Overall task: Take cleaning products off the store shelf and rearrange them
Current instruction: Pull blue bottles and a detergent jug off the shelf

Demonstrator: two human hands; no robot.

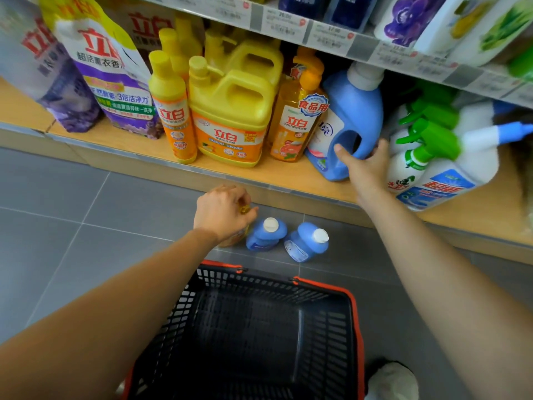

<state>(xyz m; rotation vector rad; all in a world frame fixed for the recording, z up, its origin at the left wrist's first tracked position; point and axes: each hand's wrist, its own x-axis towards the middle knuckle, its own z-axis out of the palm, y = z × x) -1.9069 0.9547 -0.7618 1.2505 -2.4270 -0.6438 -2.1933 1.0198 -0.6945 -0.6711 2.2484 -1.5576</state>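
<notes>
The right hand (364, 166) reaches to the lower shelf (288, 176) right of centre and grasps the blue detergent jug (360, 111), thumb at the handle opening and fingers curled round the handle's outer side. The jug leans to the left, its white cap up under the edge of the upper shelf (288, 26) with its blurred price tags. On its left, close against it, stands an orange pump bottle (297, 119), then a big yellow jug (233, 111) and a tall orange bottle (173, 114). Purple refill bags (115, 82) fill the upper left of the frame. On the jug's right, a cluster of green-trigger spray bottles (427, 131) crowds in beside the hand, with a white bottle with a blue cap (461, 171) lying tilted across them. Down on the grey tile floor (86, 212), in the middle of the frame, the left hand (223, 210) is clenched round the top of an amber bottle (237, 236), most of which it covers. Just to the right of that bottle two small blue bottles (266, 233) with white caps stand side by side, the right one tipped over a little. Below them a black basket with a red rim (324, 285) sits open at the bottom of the frame, between the two forearms, and a pale shoe (393, 382) shows at the lower right.
</notes>
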